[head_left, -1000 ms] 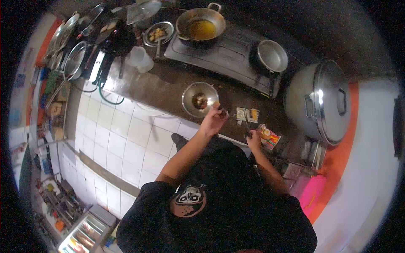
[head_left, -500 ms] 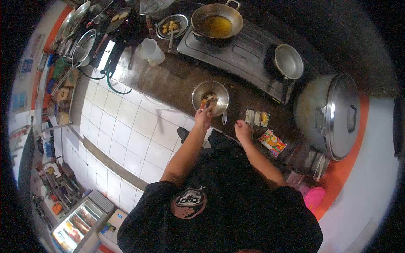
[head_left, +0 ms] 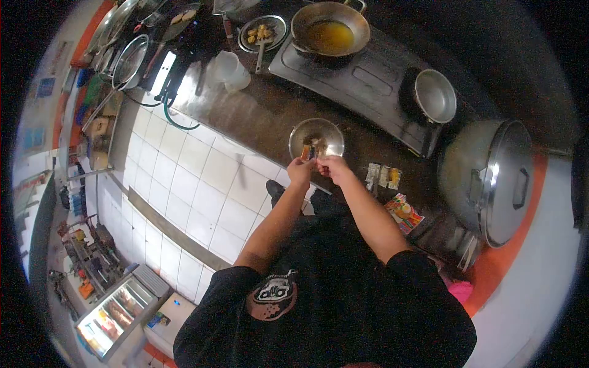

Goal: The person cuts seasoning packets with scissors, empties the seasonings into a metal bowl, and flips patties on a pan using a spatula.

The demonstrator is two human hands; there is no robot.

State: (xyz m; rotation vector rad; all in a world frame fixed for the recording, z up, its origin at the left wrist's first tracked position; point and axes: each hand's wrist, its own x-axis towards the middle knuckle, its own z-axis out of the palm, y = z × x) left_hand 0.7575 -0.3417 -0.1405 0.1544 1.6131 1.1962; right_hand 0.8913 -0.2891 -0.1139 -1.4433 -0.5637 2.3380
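My left hand is closed on a small orange-and-dark sachet, held over the near side of a metal bowl. My right hand is pinched at the sachet's right edge, close beside the left fingers. Something dark lies in the bottom of the bowl, partly covered by the sachet. To the right of my hands are small silver and yellow packets and a colourful food packet with an egg picture on it.
Behind the bowl is a stove with an oil-filled wok and a small pan. A large lidded pot stands right. A plastic jug and a plate of fried pieces are at the back left.
My right hand has moved left from beside the small packets to the sachet, meeting my left hand. The whole view has shifted slightly.
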